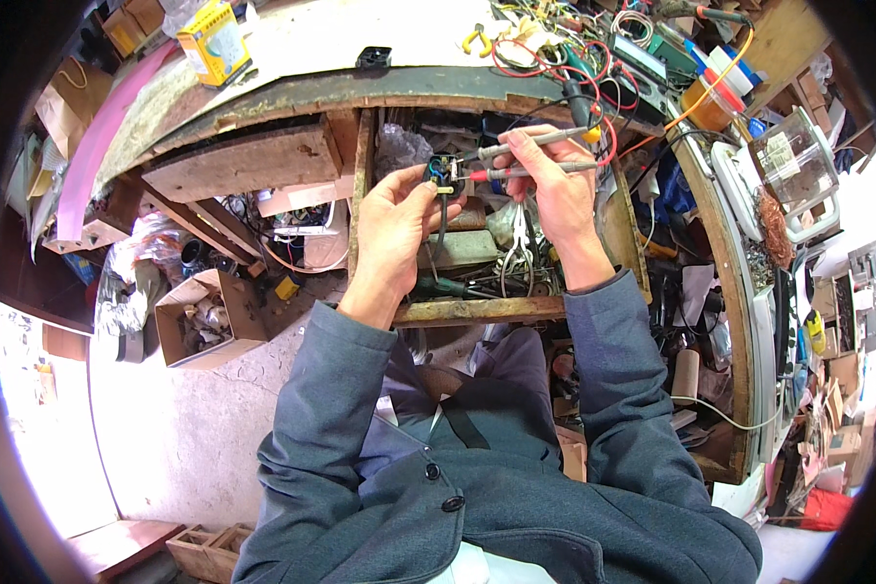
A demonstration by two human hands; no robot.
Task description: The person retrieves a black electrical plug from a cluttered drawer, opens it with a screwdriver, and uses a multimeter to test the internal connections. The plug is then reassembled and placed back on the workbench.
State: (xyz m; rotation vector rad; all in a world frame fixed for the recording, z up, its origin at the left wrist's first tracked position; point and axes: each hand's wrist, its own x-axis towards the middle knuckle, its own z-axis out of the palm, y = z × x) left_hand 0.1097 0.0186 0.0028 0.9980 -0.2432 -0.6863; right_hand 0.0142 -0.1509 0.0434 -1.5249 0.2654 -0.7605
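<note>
Over an open wooden drawer (pixel 487 310), my left hand (pixel 396 222) is closed on a small black electrical unit (pixel 445 185). Its inside faces up, with thin wires showing, and a dark cable (pixel 440 238) hangs from it. My right hand (pixel 555 190) grips two test probes side by side, one with a red tip (pixel 487 175) and one with a dark tip (pixel 489 153). Both tips point left at the unit's inside; whether they touch its contacts is too small to tell. Beneath my right hand, metal pliers (pixel 518 243) lie among the drawer's contents.
On the bench above the drawer sit a black casing part (pixel 373 57), a yellow box (pixel 214 44) and yellow-handled cutters (pixel 477 40). Tangled red leads (pixel 516 60) lie at the upper right. A cardboard box (pixel 209 321) stands at lower left, and a wooden ledge (pixel 740 370) runs along the right.
</note>
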